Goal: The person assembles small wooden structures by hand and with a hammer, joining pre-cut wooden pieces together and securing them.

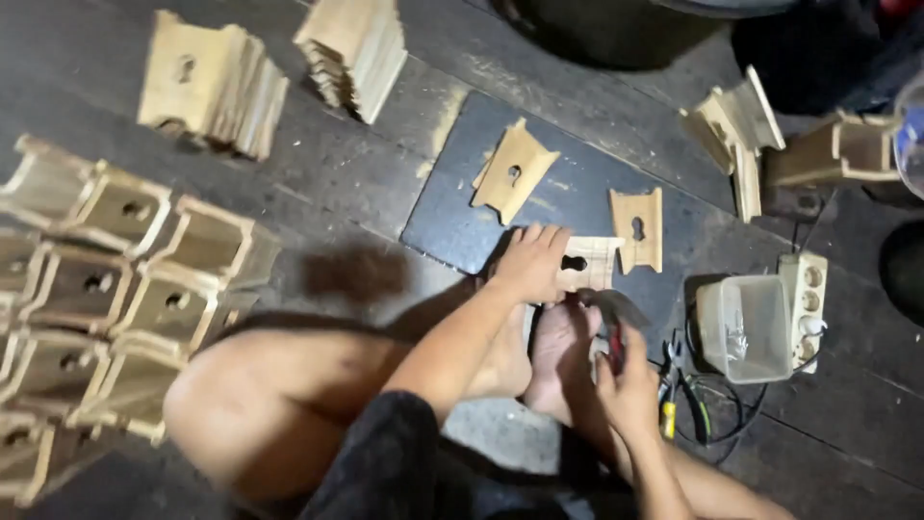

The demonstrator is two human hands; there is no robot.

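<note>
A flat pale wooden panel (589, 262) with a keyhole cutout lies on the dark mat, upper edge exposed.

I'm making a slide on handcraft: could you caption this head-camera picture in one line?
Seated on the floor, left hand steadies a keyhole-cut wooden panel while right hand holds a red-handled tool.
</note>
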